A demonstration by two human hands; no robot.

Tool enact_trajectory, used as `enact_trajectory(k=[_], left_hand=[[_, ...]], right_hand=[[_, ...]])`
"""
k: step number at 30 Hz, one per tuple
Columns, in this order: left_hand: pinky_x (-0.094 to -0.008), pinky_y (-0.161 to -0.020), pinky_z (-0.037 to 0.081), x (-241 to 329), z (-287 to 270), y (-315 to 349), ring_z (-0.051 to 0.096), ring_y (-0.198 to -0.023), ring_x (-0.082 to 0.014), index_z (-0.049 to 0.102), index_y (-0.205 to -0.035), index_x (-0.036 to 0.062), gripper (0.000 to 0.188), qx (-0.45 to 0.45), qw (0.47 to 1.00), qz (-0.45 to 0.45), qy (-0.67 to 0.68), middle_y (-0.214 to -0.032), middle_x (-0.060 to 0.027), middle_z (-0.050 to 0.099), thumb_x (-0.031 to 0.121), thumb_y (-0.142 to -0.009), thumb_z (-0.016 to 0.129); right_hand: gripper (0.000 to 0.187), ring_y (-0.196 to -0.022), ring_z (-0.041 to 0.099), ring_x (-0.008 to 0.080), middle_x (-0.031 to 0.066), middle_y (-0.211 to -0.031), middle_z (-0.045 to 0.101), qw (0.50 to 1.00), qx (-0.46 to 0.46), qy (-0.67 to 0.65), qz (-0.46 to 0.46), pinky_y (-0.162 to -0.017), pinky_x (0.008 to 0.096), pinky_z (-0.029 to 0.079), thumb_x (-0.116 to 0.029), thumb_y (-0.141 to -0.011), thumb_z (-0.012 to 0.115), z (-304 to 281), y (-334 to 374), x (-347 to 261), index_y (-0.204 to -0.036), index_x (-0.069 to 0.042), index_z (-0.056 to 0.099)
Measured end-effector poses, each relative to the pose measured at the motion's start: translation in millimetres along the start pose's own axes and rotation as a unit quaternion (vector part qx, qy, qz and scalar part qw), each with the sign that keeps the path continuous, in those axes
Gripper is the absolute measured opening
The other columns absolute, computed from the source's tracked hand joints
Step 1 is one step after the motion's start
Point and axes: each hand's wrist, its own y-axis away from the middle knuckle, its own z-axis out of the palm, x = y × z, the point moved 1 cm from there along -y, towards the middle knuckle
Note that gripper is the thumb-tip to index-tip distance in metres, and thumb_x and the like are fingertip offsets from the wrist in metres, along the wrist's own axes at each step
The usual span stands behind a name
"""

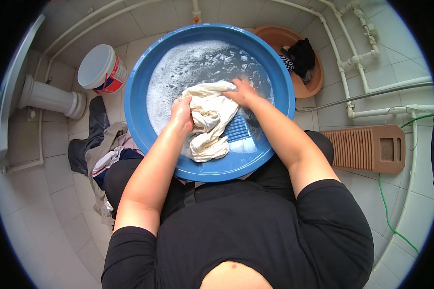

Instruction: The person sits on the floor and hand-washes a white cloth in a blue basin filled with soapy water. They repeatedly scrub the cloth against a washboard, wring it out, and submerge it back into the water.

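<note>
Head view: both hands [182,114] [242,93] clutch cream cloth [208,126] in blue basin [135,96]

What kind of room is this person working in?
Probably a tiled bathroom or wash area at home: white pipes run along the wall, a blue basin holds soapy water, and a wooden washboard lies on the floor.

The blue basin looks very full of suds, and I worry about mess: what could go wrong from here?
1. Both hands, left hand and right hand, press the white cloth near the rim of the blue basin; soapy water may slop onto the tiled floor, making it slippery.
2. Splashes could wet the pile of clothes lying beside the basin.
</note>
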Motion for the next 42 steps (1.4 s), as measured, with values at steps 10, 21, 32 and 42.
enact_trajectory(k=[10, 21, 32, 42], left_hand=[[-0.04, -0.081, 0.049, 14.2, 11.0, 17.1, 0.058, -0.095, -0.0267, 0.05, -0.113, 0.0101, 0.05, -0.115, 0.985, -0.083, 0.096, -0.102, -0.0109, 0.058, 0.052, -0.09, 0.035], [-0.0362, -0.081, 0.047, 4.6, 49.8, 42.6, 0.056, -0.097, -0.0228, 0.054, -0.107, 0.0063, 0.034, -0.004, 1.0, -0.028, -0.014, -0.108, -0.0091, 0.057, 0.034, -0.093, 0.04], [-0.0398, -0.089, 0.045, 5.3, 42.1, 34.4, 0.057, -0.1, -0.0252, 0.053, -0.111, 0.0036, 0.044, -0.05, 0.993, -0.092, 0.052, -0.108, -0.0114, 0.059, 0.041, -0.091, 0.041], [-0.038, -0.084, 0.048, 8.2, -6.5, 3.3, 0.056, -0.098, -0.0277, 0.021, -0.137, 0.0015, 0.062, 0.084, 0.995, 0.043, -0.041, -0.12, -0.0175, 0.048, -0.008, -0.079, 0.043]], right_hand=[[0.03, -0.097, 0.056, 0.0259, 0.0073, -0.11, 0.055, 0.915, 0.051, -0.242, -0.318, -0.086, 0.0357, 0.044, -0.021, -0.062, 0.066, -19.7, 66.6, -123.8, -0.088, -0.007, 0.063], [0.026, -0.066, 0.057, 0.0308, 0.0135, -0.069, 0.057, 0.927, 0.195, -0.266, -0.178, -0.057, 0.036, 0.046, -0.029, -0.069, 0.068, -20.6, 47.7, -103.2, -0.064, -0.006, 0.057], [0.035, -0.078, 0.057, 0.0333, 0.0136, -0.086, 0.059, 0.955, 0.238, -0.138, -0.112, -0.067, 0.0393, 0.046, -0.04, -0.079, 0.06, -4.7, 23.0, -69.7, -0.08, -0.006, 0.06], [0.046, -0.108, 0.049, 0.0342, 0.0175, -0.118, 0.051, 0.998, -0.016, -0.028, 0.046, -0.089, 0.0405, 0.042, -0.046, -0.078, 0.059, -9.2, 3.7, -3.8, -0.098, -0.005, 0.062]])
